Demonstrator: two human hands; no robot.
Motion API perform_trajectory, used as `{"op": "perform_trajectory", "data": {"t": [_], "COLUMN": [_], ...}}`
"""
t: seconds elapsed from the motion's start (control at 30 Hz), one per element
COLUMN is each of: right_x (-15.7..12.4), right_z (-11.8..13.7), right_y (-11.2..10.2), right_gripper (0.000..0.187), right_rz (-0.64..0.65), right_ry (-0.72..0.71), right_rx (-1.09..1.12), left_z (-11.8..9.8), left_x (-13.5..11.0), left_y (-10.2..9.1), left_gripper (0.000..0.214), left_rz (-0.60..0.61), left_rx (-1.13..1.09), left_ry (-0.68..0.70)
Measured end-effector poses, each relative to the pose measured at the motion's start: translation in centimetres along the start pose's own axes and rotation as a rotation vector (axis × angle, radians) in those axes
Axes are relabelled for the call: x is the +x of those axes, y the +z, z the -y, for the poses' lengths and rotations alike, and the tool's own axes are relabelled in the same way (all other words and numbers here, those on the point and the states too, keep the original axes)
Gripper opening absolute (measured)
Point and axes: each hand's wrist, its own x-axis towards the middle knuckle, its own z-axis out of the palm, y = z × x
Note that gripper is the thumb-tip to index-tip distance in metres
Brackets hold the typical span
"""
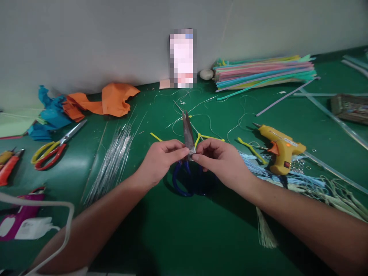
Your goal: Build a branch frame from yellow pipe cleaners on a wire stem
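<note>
My left hand (165, 159) and my right hand (220, 159) are close together at the middle of the table, each with thumb and fingers pinched. Whatever is in the pinches is too small or hidden to make out. Scissors with blue handles (179, 188) are between and below the hands, blades pointing away; the thumbs are at their pivot, and I cannot tell whether they touch it. Just beyond my right fingertips, a bent yellow pipe cleaner (211, 137) runs down behind them. Another short yellow piece (156, 136) is left of the blades.
A yellow glue gun (280, 147), blue tassels (307, 178) and small metal rings lie right. Pipe cleaners (264, 74) are bundled at the back. Silver wires (115, 157), red-yellow scissors (54, 149) and orange paper (116, 99) lie left. A phone with a blurred screen (183, 57) leans on the wall.
</note>
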Motion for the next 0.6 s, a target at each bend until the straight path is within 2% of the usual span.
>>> {"op": "perform_trajectory", "data": {"t": [0.13,0.23,0.37,0.43,0.53,0.6], "right_x": [0.1,-0.1,-0.2,-0.2,0.0,0.1], "right_z": [-0.1,-0.2,-0.2,0.0,0.5,0.9], "right_y": [0.0,0.1,-0.1,-0.4,-0.8,-1.0], "right_gripper": [0.024,0.022,0.020,0.019,0.020,0.023], "right_rz": [0.015,0.063,-0.001,-0.051,-0.055,-0.033], "right_ry": [0.035,0.038,-0.031,-0.081,-0.219,-0.240], "right_rx": [0.007,-0.016,-0.207,-0.465,-1.057,-1.371], "left_z": [0.1,-0.1,-1.1,-1.9,-2.9,-3.3], "left_x": [0.0,0.2,0.8,1.1,1.4,1.3], "left_y": [0.1,-0.1,-1.8,-3.3,-5.5,-6.6], "left_gripper": [0.015,0.018,0.023,0.026,0.029,0.031], "left_rz": [-0.014,0.038,0.018,0.013,0.142,0.171], "left_rx": [0.021,0.026,0.158,0.285,0.590,0.831], "left_ry": [-0.041,-0.078,-0.131,-0.196,-0.225,-0.226]}}
